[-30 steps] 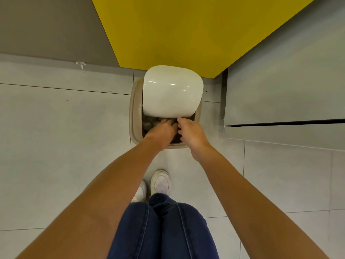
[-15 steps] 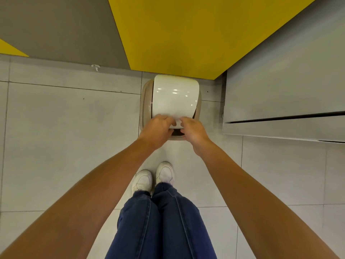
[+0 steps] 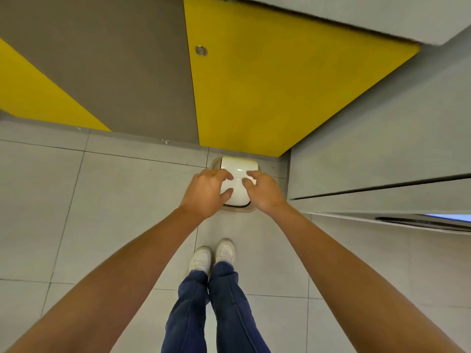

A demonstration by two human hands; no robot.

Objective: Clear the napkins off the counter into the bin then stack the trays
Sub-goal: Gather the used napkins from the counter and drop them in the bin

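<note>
We see a grey tiled floor [image 3: 114, 212] filling the lower frame, and a big yellow panel [image 3: 280, 85] at upper centre with a grey-brown panel [image 3: 114, 59] to its left. Grey cabinet fronts [image 3: 382, 136] run down the right side of the frame. Two bare forearms reach in from the bottom corners toward the middle. Blue jeans [image 3: 224, 314] sit at bottom centre. The bin [image 3: 238, 210] stands on the floor at frame centre, at the foot of the yellow panel and just left of the cabinet. Its white lid [image 3: 238, 166] is down, with a thin dark gap at the near edge. The left hand [image 3: 206, 192] and right hand [image 3: 265, 192] are over the lid side by side, fingers apart and loosely curved, holding nothing. We cannot tell if the fingertips touch the lid. White shoes [image 3: 201, 258] are below the bin. A small round metal fitting [image 3: 201, 50] sits on the yellow panel, upper centre.
</note>
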